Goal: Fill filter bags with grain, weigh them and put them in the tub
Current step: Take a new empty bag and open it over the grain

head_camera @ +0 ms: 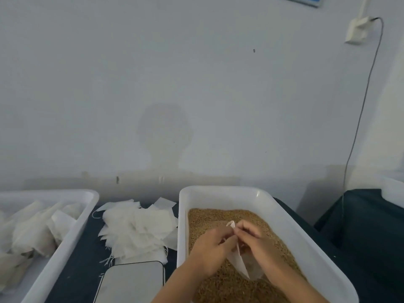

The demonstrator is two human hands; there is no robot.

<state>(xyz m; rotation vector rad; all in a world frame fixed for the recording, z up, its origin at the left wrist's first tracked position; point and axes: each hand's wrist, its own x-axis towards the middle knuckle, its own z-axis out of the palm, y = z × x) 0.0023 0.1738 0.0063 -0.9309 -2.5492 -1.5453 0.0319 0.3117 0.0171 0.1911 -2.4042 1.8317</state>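
Both hands pinch one white filter bag (239, 260) at its top edge, fingertips of the left hand (211, 251) and right hand (260, 243) meeting nearly tip to tip, fingers curled narrow around the bag's mouth; a short loop of the bag's string (230, 224) sticks up just above the pinch. Bag hangs down from the fingers, lower corner pointing toward the person, over the grain; cannot tell whether it has grain inside. Directly under the hands: brown grain (220, 217) filling the floor of a white rectangular tray (218, 193), both wrists crossing its near rim. Just left of the fingers, outside the tray wall, a loose heap of empty filter bags (137, 228) lies on the dark table (80, 254), some strings trailing out at its near edge. Nearer the person than that heap, left and below the left wrist, a flat scale (133, 281) with a pale top, reading not visible. Farther left, well apart from the hands, a second white tub (72, 232) holding filled bags (32, 232) piled at its left side. Beyond everything, a pale wall (196, 84); up and right of the hands, a wall socket (357, 29) with a thin cable (363, 106) dropping down behind the table.
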